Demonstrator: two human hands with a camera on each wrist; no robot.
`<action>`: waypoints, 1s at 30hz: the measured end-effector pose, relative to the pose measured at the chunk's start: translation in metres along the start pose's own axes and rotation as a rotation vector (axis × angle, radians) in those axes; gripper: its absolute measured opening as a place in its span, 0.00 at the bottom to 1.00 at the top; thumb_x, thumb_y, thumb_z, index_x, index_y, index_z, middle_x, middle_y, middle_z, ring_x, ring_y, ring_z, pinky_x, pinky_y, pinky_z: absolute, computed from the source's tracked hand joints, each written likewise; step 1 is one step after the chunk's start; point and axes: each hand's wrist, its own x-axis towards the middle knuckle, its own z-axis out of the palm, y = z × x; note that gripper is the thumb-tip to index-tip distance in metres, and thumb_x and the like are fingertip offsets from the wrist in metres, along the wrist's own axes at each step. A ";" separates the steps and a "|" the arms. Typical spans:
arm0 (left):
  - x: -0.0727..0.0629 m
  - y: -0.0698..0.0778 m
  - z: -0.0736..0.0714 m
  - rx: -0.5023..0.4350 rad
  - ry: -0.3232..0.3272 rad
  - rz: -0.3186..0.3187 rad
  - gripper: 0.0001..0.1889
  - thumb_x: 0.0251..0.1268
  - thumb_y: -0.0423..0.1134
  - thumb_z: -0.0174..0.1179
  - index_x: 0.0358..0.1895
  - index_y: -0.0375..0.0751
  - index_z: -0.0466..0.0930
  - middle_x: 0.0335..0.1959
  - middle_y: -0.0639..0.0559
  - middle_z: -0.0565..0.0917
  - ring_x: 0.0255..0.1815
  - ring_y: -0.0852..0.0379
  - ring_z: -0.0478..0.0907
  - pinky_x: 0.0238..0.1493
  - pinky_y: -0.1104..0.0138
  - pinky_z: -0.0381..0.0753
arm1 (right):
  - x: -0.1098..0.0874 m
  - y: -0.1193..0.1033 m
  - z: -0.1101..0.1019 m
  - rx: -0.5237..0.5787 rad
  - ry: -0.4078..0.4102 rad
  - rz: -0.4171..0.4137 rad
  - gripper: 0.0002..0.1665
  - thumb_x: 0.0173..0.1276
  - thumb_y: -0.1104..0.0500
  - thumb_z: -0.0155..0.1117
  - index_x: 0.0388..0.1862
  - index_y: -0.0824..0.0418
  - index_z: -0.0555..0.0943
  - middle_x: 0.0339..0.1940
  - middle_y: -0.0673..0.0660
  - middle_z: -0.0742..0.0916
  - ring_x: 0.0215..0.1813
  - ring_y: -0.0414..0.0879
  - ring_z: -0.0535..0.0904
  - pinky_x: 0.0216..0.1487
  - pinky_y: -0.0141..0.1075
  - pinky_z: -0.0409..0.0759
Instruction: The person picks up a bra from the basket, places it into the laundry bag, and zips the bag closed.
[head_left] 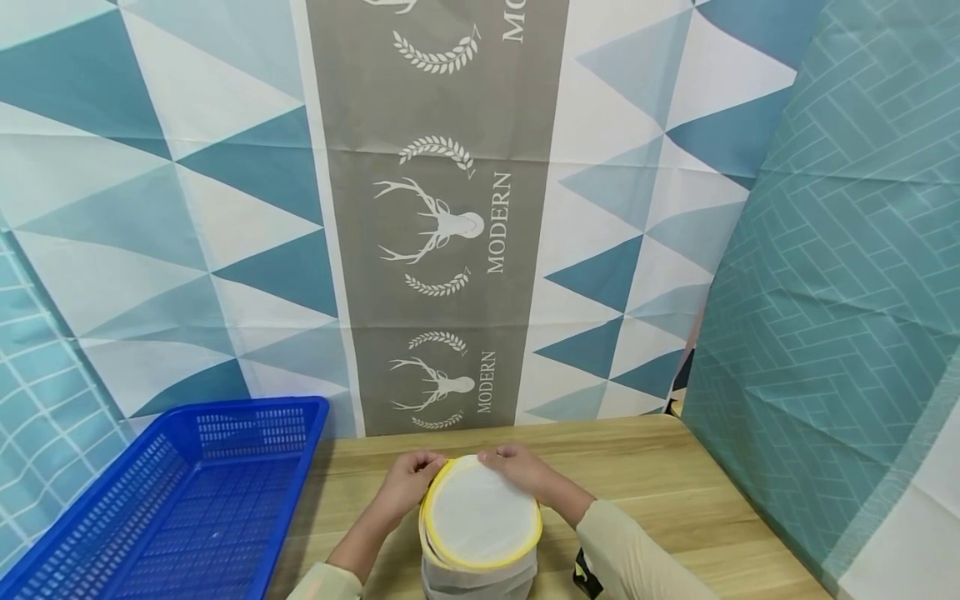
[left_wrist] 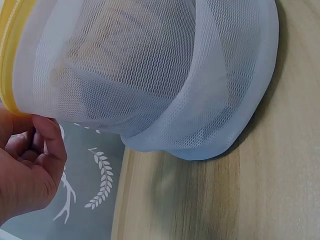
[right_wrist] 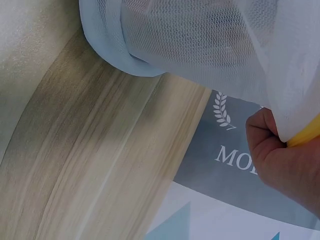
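Note:
A round white mesh laundry bag point(head_left: 486, 512) with yellow trim stands on the table in front of me, its flat round top facing up. At the far left of the yellow rim, my left hand point(head_left: 412, 483) pinches the edge between thumb and fingers. My right hand point(head_left: 528, 475) grips the same rim at its far right side. In the left wrist view, the bag's mesh wall point(left_wrist: 135, 65) sags in folds toward the table, and something yellowish shows faintly through it. The right wrist view has my curled right fingers point(right_wrist: 260, 130) at the yellow edge.
A blue plastic basket point(head_left: 300, 483) stands on the left of the wooden table point(head_left: 637, 467). Beside my right forearm lies a small black and yellow object point(head_left: 585, 575), partly hidden by the sleeve. Patterned cloth point(head_left: 442, 250) hangs behind the table and along its right side.

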 end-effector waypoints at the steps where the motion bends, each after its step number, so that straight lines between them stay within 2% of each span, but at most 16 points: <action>1: -0.001 0.001 0.000 -0.004 0.000 -0.007 0.12 0.70 0.37 0.51 0.41 0.30 0.80 0.26 0.50 0.77 0.20 0.62 0.69 0.19 0.72 0.70 | 0.000 0.000 0.000 0.004 0.001 0.003 0.23 0.71 0.45 0.51 0.37 0.64 0.79 0.25 0.53 0.82 0.21 0.40 0.78 0.23 0.36 0.80; 10: -0.002 0.003 0.001 -0.004 0.004 -0.005 0.12 0.69 0.37 0.52 0.41 0.31 0.81 0.25 0.50 0.77 0.18 0.62 0.68 0.17 0.72 0.70 | -0.002 -0.004 -0.003 0.035 -0.014 0.017 0.23 0.71 0.46 0.51 0.40 0.65 0.79 0.25 0.52 0.82 0.22 0.40 0.78 0.25 0.35 0.80; 19: -0.003 0.007 0.002 0.017 0.006 0.008 0.12 0.69 0.38 0.52 0.42 0.31 0.81 0.26 0.49 0.77 0.19 0.61 0.68 0.18 0.71 0.71 | 0.002 -0.010 -0.008 -0.010 -0.052 -0.016 0.27 0.71 0.45 0.51 0.54 0.65 0.78 0.32 0.54 0.84 0.26 0.39 0.79 0.31 0.35 0.81; 24: -0.002 0.008 0.002 0.021 -0.002 0.010 0.13 0.69 0.38 0.52 0.42 0.31 0.81 0.26 0.49 0.78 0.19 0.61 0.69 0.19 0.71 0.71 | 0.005 -0.013 -0.009 -0.065 -0.072 -0.061 0.22 0.71 0.47 0.53 0.50 0.62 0.80 0.34 0.54 0.84 0.27 0.39 0.79 0.30 0.35 0.80; 30: -0.001 0.008 0.000 0.020 -0.016 0.001 0.13 0.69 0.38 0.52 0.42 0.31 0.81 0.26 0.49 0.78 0.18 0.61 0.68 0.18 0.71 0.71 | 0.005 -0.014 -0.010 -0.172 -0.076 -0.101 0.18 0.69 0.47 0.56 0.44 0.59 0.81 0.38 0.52 0.83 0.33 0.39 0.77 0.33 0.33 0.77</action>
